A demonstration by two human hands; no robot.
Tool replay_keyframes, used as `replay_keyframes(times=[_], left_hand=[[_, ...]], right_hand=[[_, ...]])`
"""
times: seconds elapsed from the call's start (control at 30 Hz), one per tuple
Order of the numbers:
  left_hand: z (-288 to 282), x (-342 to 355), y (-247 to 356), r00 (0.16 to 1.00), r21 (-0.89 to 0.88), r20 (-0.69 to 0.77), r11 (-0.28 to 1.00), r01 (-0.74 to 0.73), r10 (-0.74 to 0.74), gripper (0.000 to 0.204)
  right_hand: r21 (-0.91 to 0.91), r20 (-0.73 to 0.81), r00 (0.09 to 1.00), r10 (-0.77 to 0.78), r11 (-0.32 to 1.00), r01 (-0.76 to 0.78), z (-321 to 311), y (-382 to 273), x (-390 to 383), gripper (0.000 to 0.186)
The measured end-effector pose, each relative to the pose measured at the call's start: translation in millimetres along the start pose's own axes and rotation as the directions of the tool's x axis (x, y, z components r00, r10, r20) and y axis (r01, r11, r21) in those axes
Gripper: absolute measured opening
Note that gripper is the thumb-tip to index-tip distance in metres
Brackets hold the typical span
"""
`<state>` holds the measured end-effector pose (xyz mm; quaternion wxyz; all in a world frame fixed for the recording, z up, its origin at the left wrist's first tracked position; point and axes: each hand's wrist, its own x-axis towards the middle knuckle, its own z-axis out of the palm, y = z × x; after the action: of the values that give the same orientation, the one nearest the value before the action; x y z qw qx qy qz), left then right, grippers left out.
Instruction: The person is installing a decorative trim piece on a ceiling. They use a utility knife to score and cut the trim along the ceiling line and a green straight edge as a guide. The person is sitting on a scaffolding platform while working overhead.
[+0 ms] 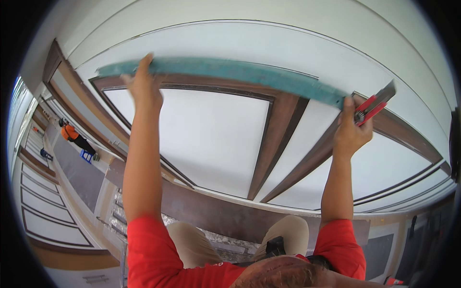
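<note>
A long teal strip (230, 67) spans between my hands along the top of a dark-brown frame (283, 115) around white panels (206, 134). My left hand (144, 86) grips the strip near its left end, thumb over its top edge; the hand is slightly blurred. My right hand (353, 127) is closed at the strip's right end and also holds a red-handled cutting tool (370, 108) with a grey blade pointing up and right.
A person in orange (69, 132) is at the left beside a small blue stool (87, 154) along a long corridor. More framed panels (43, 201) line the lower left. My legs are below, over a brown plank (187, 206). A pale wall (288, 38) rises above the strip.
</note>
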<state>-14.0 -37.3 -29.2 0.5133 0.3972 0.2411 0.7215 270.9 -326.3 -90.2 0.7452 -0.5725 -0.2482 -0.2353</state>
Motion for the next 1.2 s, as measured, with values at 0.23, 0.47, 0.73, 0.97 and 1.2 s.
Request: replay_keyframes(times=[0.23, 0.47, 0.73, 0.97, 1.2], left_hand=[[-263.3, -57.0, -76.8, 0.91, 0.061, -0.109, 0.911, 0.407, -0.4, 0.089], [-502.9, -165.0, -154.8, 0.658, 0.292, -0.411, 0.593, 0.75, -0.63, 0.091], [-569.9, -255.5, -180.9, 0.711, 0.686, -0.644, 0.2, 0.7, -0.282, 0.105], [-570.3, -287.1, -199.7, 0.685, 0.71, -0.704, -0.148, 0.689, -0.187, 0.108], [-554.7, -293.5, -191.8, 0.652, 0.703, -0.707, -0.174, 0.69, -0.274, 0.109]], right_hand=[[0.083, 0.591, 0.791, -0.159, 0.987, 0.136, -53.1, 64.5, -151.0, 0.017], [-0.35, 0.862, 0.216, 0.459, 0.847, -0.401, -66.8, 94.7, -229.4, 0.04], [-0.469, 0.866, -0.111, 0.487, 0.717, -0.515, -40.4, 92.2, -256.5, 0.035], [-0.392, 0.905, 0.009, 0.425, 0.842, -0.371, -32.4, 91.6, -257.6, 0.04], [-0.353, 0.915, 0.071, 0.396, 0.875, -0.33, -0.6, 55.7, -220.1, 0.041]])
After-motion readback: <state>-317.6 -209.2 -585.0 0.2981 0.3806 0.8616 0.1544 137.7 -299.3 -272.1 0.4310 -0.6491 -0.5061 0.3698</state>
